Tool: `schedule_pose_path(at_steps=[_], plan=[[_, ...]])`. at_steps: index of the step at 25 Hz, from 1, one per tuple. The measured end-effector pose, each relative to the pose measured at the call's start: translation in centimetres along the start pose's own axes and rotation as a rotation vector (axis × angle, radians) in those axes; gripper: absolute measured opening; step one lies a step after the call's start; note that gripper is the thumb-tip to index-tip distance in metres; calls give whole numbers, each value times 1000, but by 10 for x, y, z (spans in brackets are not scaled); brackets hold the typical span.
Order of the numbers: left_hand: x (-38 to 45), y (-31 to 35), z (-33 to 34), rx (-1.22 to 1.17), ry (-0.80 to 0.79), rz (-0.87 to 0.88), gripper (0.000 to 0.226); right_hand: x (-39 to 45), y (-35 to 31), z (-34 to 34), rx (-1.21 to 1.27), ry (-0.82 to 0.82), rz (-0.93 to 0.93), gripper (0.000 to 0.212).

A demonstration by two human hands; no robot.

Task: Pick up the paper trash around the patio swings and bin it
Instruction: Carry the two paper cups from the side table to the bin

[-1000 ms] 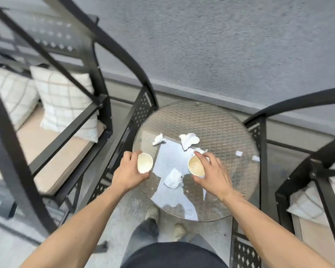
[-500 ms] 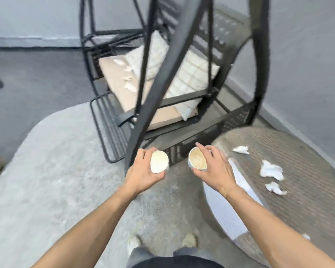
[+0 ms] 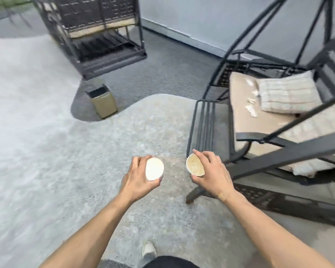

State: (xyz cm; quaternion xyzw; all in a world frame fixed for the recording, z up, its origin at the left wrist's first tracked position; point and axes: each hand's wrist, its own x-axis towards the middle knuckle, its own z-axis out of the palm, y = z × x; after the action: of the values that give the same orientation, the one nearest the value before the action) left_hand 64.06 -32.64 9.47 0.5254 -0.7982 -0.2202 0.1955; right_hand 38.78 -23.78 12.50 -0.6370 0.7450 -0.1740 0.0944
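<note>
Shoes first: one pale shoe [image 3: 149,250] shows at the bottom edge, planted on the light grey rug [image 3: 46,171]. Above it both bare forearms reach forward over the rug. The left hand [image 3: 138,178] has its fingers curled round a paper cup [image 3: 154,169] whose pale round face is turned up toward the viewer. The right hand [image 3: 214,176] grips a second paper cup [image 3: 195,167] by the rim, fingers draped over its open mouth, the inside stained tan. The two cups are held near each other, apart, at about the same height.

Just right of the right hand stands a black metal patio swing [image 3: 278,151] with a beige seat cushion [image 3: 246,113] and a checked pillow [image 3: 286,93]. Several scraps of white paper [image 3: 251,111] lie on the cushion beside the pillow.

Farther off to the left, a small tan bin [image 3: 103,101] with a dark open top stands on the dark floor [image 3: 162,64] where the rug curves away. Beyond it is another black swing frame [image 3: 97,35], blurred, against the grey wall [image 3: 201,16].
</note>
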Motion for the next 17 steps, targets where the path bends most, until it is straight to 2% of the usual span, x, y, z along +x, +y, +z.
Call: schedule_pose_path(at_steps=[7,11,17], plan=[[-13,-127,-94,18,173,-237,77,84,-123,60,-45,-112,-219,81],[-20,-170,-120,18,214,-367,79,121,-160,85,-36,-180,-308,79],[0,-215,-144,21,249,-473,80,197,-204,114,5,-213,-386,77]])
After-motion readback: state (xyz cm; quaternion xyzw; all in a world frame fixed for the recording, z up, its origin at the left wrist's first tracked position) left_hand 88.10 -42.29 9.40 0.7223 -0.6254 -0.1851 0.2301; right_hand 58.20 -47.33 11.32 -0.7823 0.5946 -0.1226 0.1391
